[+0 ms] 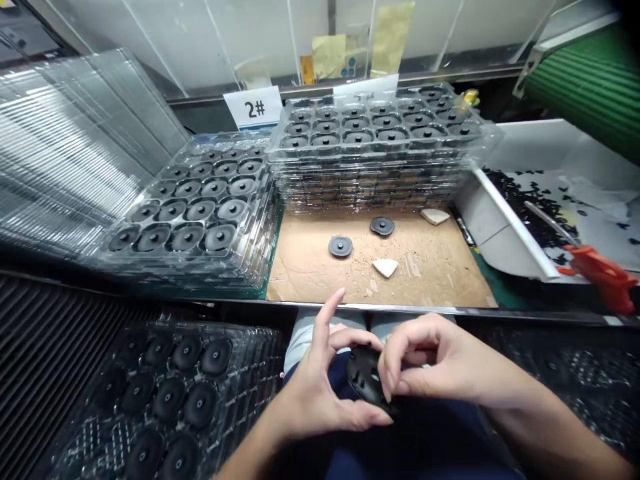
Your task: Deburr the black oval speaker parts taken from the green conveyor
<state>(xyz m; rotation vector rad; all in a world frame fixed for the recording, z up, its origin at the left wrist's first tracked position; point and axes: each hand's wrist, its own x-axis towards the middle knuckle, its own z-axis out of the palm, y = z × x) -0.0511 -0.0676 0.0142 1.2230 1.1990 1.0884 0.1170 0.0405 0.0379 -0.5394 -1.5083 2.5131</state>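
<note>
Your left grip [320, 387]: one bare hand, slim-fingered, thumbnail showing. Your left forearm [260, 437]: bare. Your right grip [430, 360]: one bare hand, likewise slim-fingered. Your right forearm [550, 420]: bare as far as it shows. Your garment [450, 440]: one, dark navy cloth, nearly black in shadow, kind unclear. Your trousers [303, 330]: one pair, pale grey, both legs partly visible.

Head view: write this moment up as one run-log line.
left hand: holding black disc by its edge | right hand: at the disc's right side | cardboard: two similar discs, two pale pieces
</note>
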